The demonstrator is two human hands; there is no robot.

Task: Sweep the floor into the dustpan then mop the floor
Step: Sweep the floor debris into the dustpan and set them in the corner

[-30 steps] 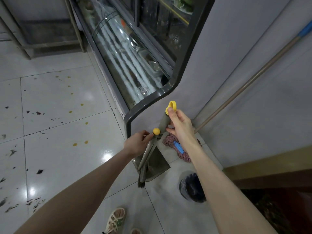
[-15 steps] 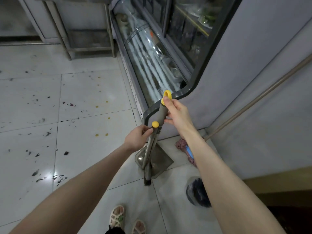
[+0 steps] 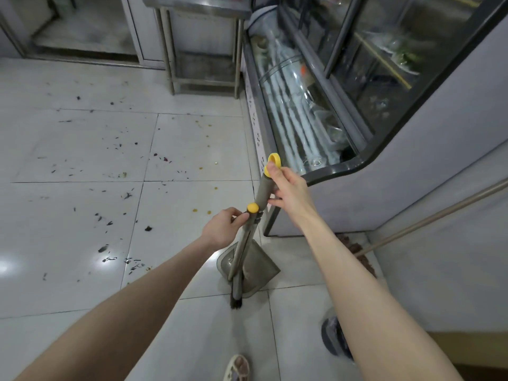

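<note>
Separating broom (image 3: 236, 299) from dustpan (image 3: 255, 266): left hand (image 3: 221, 229) gripping ball-topped handle (image 3: 252, 208), right hand (image 3: 288, 192) clasping ring-topped handle (image 3: 265, 188); probably best pulling them apart slowly, keeping the pan low.

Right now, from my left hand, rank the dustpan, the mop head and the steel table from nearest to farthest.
1. Dustpan: on the floor just below and right of the left hand.
2. Mop head: on the floor by the wall, further off to the right.
3. Steel table: far ahead, at the back of the room.
</note>
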